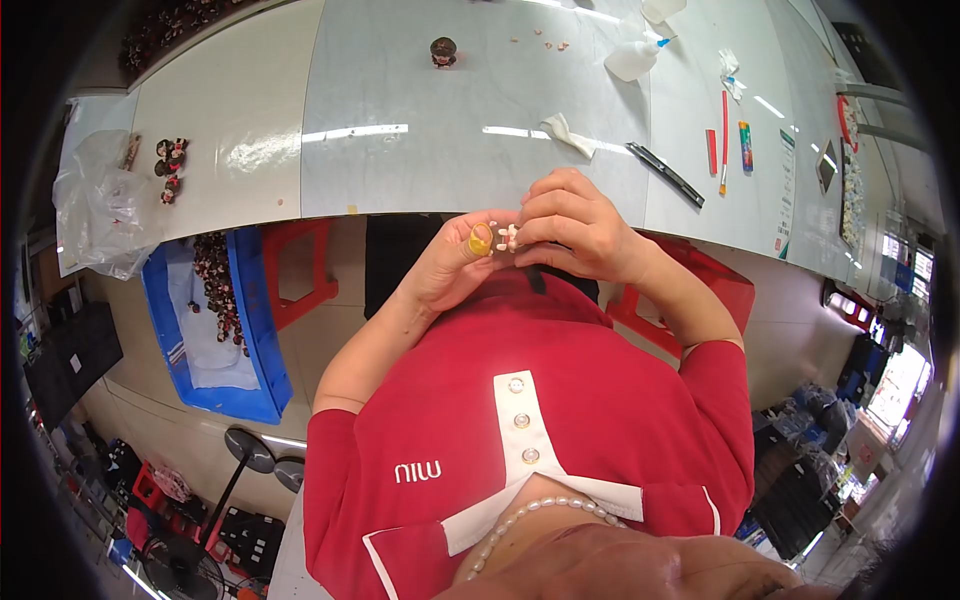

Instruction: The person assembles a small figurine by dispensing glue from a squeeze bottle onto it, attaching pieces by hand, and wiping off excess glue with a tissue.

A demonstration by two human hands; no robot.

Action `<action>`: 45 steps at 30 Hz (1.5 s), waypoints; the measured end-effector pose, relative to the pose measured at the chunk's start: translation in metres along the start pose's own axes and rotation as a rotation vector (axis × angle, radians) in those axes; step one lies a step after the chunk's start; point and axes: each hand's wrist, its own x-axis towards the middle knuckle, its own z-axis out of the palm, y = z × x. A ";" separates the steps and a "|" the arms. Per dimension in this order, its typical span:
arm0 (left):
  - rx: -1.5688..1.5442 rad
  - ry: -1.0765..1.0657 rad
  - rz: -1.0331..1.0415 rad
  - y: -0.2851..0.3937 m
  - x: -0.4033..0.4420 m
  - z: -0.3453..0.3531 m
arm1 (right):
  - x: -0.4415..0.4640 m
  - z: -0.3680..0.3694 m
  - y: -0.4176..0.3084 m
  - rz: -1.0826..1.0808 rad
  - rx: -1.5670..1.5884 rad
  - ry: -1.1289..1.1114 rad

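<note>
My left hand (440, 265) and my right hand (572, 228) meet in front of my body at the table's near edge, fingers closed. Between their fingertips is a small pale pink and red piece (508, 238), partly hidden, whose exact kind I cannot make out. A yellow wrap (480, 240) covers a digit of my left hand. Beyond my hands, a small brown-haired figurine (443, 52) stands on the table, with several tiny pinkish pieces (548, 44) lying to its right. A crumpled white tissue (568, 135) lies just ahead of my right hand.
On the right of the table (400, 170) are a black pen-like tool (665, 175), a red-handled brush (724, 140), a coloured tube (746, 147) and a blue-tipped white bottle (633, 60). Small figurines (170, 165) and a plastic bag (105, 205) lie left, above a blue crate (270, 340) of figurines.
</note>
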 end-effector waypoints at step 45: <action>-0.223 -0.043 -0.110 -0.018 0.022 -0.014 | -0.009 -0.004 0.012 -0.057 -0.092 -0.070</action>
